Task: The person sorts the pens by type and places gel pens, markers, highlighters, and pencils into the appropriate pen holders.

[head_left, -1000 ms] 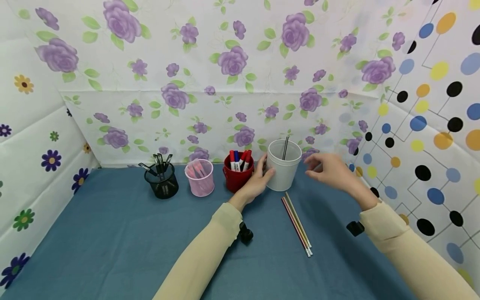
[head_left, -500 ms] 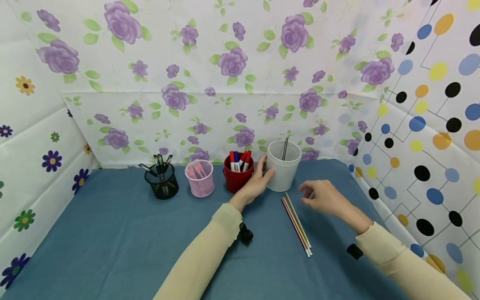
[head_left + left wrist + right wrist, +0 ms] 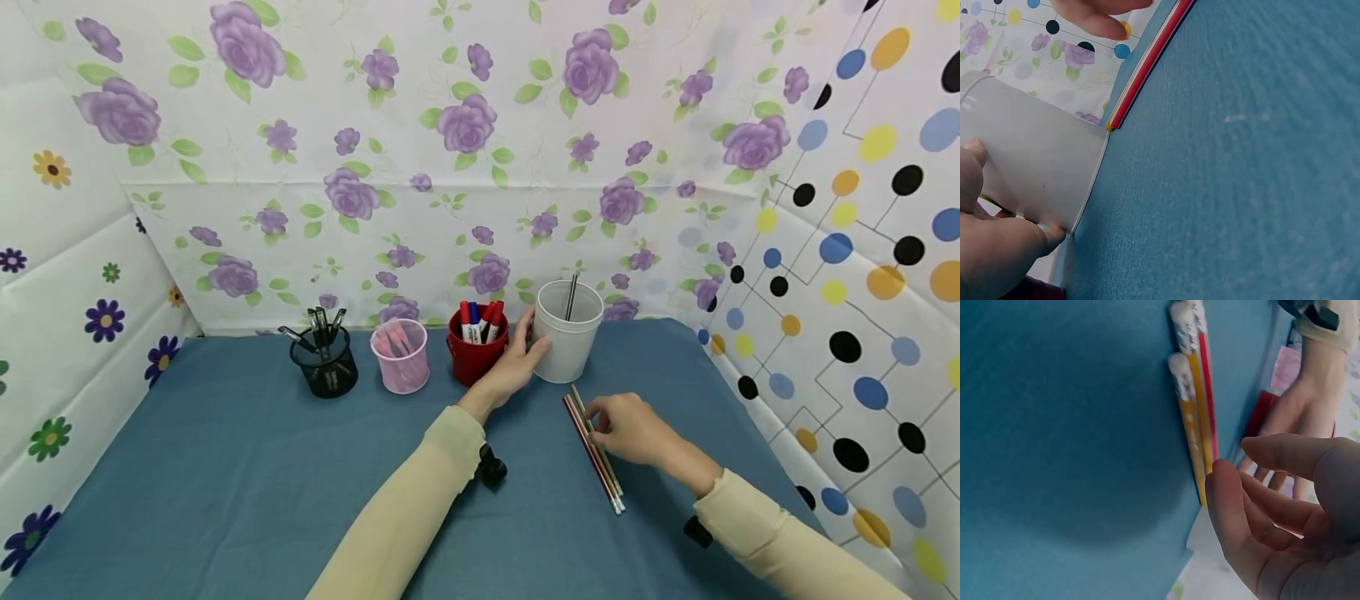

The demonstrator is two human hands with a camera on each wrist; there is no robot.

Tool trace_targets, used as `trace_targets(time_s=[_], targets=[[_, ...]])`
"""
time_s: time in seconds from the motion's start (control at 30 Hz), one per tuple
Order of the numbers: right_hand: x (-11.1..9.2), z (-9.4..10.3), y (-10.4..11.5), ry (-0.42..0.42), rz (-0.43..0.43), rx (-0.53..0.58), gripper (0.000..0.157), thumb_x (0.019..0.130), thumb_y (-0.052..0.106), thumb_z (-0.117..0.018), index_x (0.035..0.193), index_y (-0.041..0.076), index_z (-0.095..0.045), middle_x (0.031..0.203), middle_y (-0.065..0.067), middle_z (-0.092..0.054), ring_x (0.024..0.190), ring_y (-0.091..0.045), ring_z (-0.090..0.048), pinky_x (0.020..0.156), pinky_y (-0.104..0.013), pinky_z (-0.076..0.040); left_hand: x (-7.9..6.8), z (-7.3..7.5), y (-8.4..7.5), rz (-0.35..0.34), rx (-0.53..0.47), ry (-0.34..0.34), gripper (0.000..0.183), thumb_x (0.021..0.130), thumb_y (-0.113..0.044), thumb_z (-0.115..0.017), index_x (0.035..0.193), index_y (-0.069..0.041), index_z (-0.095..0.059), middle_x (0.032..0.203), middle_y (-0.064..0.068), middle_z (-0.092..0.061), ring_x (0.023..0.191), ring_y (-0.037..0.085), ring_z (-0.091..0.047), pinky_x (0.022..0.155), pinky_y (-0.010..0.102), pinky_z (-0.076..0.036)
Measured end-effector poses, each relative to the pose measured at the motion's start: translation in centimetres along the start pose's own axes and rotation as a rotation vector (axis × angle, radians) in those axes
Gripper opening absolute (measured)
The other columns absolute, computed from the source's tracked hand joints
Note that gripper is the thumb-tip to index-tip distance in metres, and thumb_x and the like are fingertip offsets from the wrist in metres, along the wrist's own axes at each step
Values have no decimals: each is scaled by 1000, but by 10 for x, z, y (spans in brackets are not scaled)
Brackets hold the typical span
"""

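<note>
My left hand (image 3: 506, 371) holds the side of a white bucket (image 3: 562, 354), thumb at its front and fingers reaching round behind. Two thin dark sticks (image 3: 572, 297) lean inside that bucket. In front of it, a red pencil (image 3: 588, 450) and two yellow pencils (image 3: 1190, 428) lie side by side on the blue cloth, white eraser ends toward me. My right hand (image 3: 630, 427) hovers right over the pencils, fingers loosely bent. The right wrist view shows a gap between its thumb and index finger, with nothing held. In the left wrist view the bucket (image 3: 1035, 144) stands upright on the cloth.
Left of the bucket stand a red pail (image 3: 468, 358) of capped markers, a pink mesh cup (image 3: 402, 375) with pink items, and a black mesh cup (image 3: 330, 379) holding several dark-handled tools. Flowered and dotted sheets (image 3: 420, 100) wall in the blue-covered table (image 3: 300, 483).
My right hand has come down from beside the white bucket, moving toward me and slightly left, to the pencils. My left hand has stayed on the bucket.
</note>
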State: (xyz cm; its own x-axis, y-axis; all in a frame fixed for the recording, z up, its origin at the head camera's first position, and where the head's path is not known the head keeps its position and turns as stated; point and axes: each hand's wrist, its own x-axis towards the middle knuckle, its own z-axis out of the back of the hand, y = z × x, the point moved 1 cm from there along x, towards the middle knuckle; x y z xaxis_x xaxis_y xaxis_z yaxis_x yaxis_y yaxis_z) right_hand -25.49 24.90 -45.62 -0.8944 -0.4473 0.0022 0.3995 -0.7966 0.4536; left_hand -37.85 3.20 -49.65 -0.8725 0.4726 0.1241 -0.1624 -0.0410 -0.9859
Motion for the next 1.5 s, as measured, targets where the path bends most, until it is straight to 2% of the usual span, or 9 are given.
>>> trace_targets(time_s=[0.23,0.37,0.6,0.7,0.87,1.07,1.27,1.5], targets=[[1,-12,0,8,14,-7,21,93,7,-80,113,1,-77,70,7,-62,57,-5,-55,55,-27,-48,6,1,10,29,-35,-3,73,114,-39,-50,171,-38,-4,177,-3,-10,164,20,-10,132,51,-18],[1,-16,2,-3,12,-18,21,92,6,-81,112,1,-77,60,7,-56,50,-6,-50,53,-27,-44,8,2,12,22,-40,-4,74,114,-39,-51,171,-37,-4,178,-2,-10,164,22,-9,132,53,-16],[3,-20,12,9,-61,-46,20,91,5,-81,110,-1,-77,57,5,-54,46,-10,-50,48,-28,-44,3,0,2,38,3,-5,71,116,-37,-46,172,-35,-2,178,-3,-9,164,18,-9,132,47,-17],[4,-21,14,17,-81,-62,21,90,4,-82,109,-2,-77,58,3,-55,47,-11,-52,49,-29,-47,-1,-2,-3,25,31,-11,71,116,-35,-44,172,-29,0,178,0,-9,164,21,-10,132,48,-18],[6,-24,16,26,-103,-82,23,87,2,-84,109,-2,-76,64,1,-59,50,-11,-55,52,-30,-51,-2,-1,-4,4,31,-5,71,117,-34,-44,172,-28,0,178,4,-8,164,26,-9,131,53,-18],[9,-25,19,53,-173,-37,24,87,2,-83,109,-1,-75,67,-2,-62,48,-13,-59,48,-30,-52,2,-1,4,19,13,-8,71,116,-37,-46,171,-37,-1,178,-2,-8,164,21,-9,132,50,-17],[9,-22,20,77,-169,5,23,86,1,-82,108,1,-76,65,1,-64,49,-14,-61,50,-30,-54,0,-1,2,11,22,0,71,116,-38,-44,171,-36,0,178,-1,-8,164,21,-9,131,51,-19],[7,-7,8,136,-164,254,24,92,1,-76,115,-2,-73,73,-4,-70,55,-21,-70,55,-34,-61,0,0,0,27,28,0,70,116,-38,-44,170,-39,-1,178,-3,-8,164,18,-10,132,48,-19]])
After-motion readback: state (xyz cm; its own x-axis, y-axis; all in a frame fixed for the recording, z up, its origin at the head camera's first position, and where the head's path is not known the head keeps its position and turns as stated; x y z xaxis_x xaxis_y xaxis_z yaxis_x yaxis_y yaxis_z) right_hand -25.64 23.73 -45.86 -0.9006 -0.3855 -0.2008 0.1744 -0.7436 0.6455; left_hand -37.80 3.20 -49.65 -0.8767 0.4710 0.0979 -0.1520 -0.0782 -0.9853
